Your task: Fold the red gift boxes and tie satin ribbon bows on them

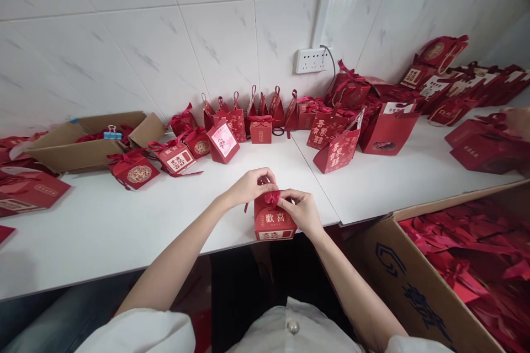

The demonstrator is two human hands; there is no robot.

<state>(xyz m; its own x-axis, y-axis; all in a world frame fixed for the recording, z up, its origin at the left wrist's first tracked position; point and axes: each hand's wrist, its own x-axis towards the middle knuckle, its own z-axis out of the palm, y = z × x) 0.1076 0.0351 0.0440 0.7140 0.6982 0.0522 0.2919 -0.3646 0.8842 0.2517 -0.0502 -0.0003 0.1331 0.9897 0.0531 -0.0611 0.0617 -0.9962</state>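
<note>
A small red box (274, 222) sits on the white table (124, 231), near the front edge, right before the person. It has a red ribbon (271, 198) on top. The left hand (257, 185) has its finger and thumb closed on the ribbon from one side. The right hand (300, 208) pinches it from the other side.

Lots of other red things are around. Behind the hands, a row of little red boxes (261, 130) stands by the wall, with a bag with a pink picture (224, 143) in front. To the left is an open brown box (68, 157) with a blue clip (112, 133) on it. To the right is a red bag with a little window (389, 132). A big cardboard box (385, 248) full of red things (467, 265) stands close by the table, beside the right arm. The space just around the small red box has nothing in the way.

The fingers cover the top of the box, so the knot is hard to see. The big cardboard box is cut off at the bottom and side. Some red boxes (488, 146) at the far right are blurry.
</note>
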